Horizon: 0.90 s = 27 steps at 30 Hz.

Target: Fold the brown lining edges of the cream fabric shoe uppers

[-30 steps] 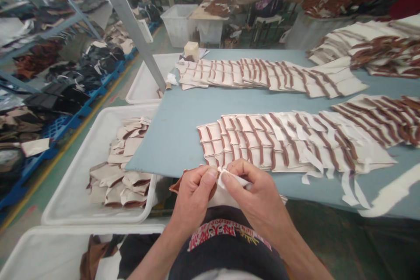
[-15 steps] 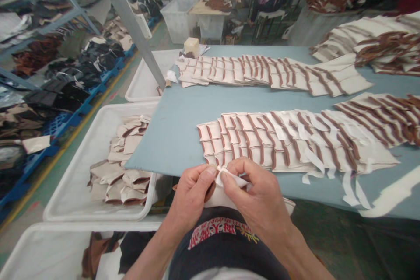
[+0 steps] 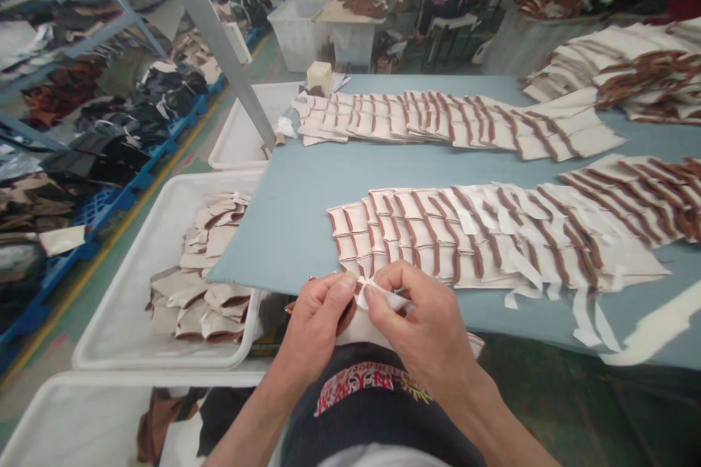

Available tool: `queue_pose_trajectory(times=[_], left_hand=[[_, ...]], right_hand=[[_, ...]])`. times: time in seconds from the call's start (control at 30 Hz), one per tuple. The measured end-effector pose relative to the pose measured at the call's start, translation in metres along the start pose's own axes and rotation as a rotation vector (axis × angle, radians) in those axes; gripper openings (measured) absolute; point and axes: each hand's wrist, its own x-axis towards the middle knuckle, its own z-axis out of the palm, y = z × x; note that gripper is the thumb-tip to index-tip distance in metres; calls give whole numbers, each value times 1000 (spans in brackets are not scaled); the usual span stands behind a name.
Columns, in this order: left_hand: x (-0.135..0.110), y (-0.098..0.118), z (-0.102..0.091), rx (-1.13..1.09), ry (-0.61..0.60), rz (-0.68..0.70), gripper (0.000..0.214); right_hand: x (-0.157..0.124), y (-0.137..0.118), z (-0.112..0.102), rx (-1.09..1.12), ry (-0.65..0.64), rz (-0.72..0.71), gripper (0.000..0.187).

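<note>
1 camera, worn on the person's head, gives the only view. It faces forward and down over the dark clothing (image 3: 377, 430) at the bottom middle. The left grip (image 3: 318, 314) and right grip (image 3: 421, 317) are near the lens, just below centre, with the forearms (image 3: 257, 412) entering from the lower edge. Beyond, it sees the table (image 3: 296, 190) from above at a slant, white bins (image 3: 117, 321) at left, and a distant stool (image 3: 456, 20) near the top.

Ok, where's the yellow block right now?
In the head view, the block is left of centre, at the far left corner of the table, just behind the far row of pieces.
</note>
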Motion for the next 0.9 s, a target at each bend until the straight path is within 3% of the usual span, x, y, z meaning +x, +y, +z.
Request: queue_pose_trajectory(times=[0.27, 0.43, 0.63, 0.77, 0.9], left_hand=[[-2, 6, -6, -5, -103, 20, 33], [-4, 21, 8, 247, 28, 136, 25], [-10, 17, 19, 446, 203, 279, 23], [-14, 15, 19, 489, 225, 372, 23], [-14, 14, 19, 470, 212, 362, 20]], right_hand=[[2, 4, 1, 7, -33, -19, 18], [1, 8, 1, 51, -47, -34, 17], [-3, 14, 3, 173, -96, -7, 18], [-1, 11, 1, 217, -135, 49, 21], [4, 10, 1, 332, -255, 188, 25]])
